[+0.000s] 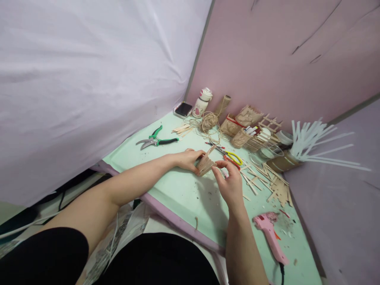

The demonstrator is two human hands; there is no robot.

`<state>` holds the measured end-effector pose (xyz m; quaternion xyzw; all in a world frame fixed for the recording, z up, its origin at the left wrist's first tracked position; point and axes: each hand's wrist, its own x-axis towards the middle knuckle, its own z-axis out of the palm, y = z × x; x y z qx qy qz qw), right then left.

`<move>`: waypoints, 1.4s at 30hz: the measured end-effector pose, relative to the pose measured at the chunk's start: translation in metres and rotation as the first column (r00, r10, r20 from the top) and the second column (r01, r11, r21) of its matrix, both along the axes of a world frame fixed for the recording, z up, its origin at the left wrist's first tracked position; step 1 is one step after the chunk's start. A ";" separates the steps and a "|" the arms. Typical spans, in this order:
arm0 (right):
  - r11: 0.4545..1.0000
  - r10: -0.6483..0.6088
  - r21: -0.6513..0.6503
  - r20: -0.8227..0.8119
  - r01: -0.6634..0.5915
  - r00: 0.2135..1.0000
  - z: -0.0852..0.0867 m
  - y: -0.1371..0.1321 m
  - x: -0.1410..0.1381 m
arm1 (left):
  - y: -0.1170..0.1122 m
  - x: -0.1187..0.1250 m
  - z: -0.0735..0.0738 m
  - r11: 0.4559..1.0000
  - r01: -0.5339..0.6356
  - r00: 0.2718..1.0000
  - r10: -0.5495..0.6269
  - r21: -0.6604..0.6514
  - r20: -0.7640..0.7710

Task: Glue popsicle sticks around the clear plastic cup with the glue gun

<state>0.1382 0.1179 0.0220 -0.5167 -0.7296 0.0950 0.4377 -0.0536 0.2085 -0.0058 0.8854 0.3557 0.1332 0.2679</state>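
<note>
Left hand (189, 160) and right hand (231, 183) stand apart with a small wooden piece (206, 163) between them: the left grips its left side, the right pinches its right edge. Beyond and left of the left hand lie green-handled shears (153, 141); just past the right, yellow-handled pliers (234, 158). Nearer the body, right of the right hand, rests a pink glue gun (271, 236).

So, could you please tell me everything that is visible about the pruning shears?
The pruning shears lie flat and open on the pale green tabletop, towards its left side. Their grey, metal-looking blades are spread apart and point left; one is visibly curved. The handles, coloured green and black, also stand apart: one reaches to the right, the other away from the viewer. Thin wooden sticks lie nearby, without touching them. No hand holds them.
</note>
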 end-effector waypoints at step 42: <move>0.973 -0.225 -0.112 -0.299 0.200 0.927 -0.038 -0.028 -0.008 | -0.012 0.018 -0.001 0.920 -0.063 0.832 0.263 -0.387 0.489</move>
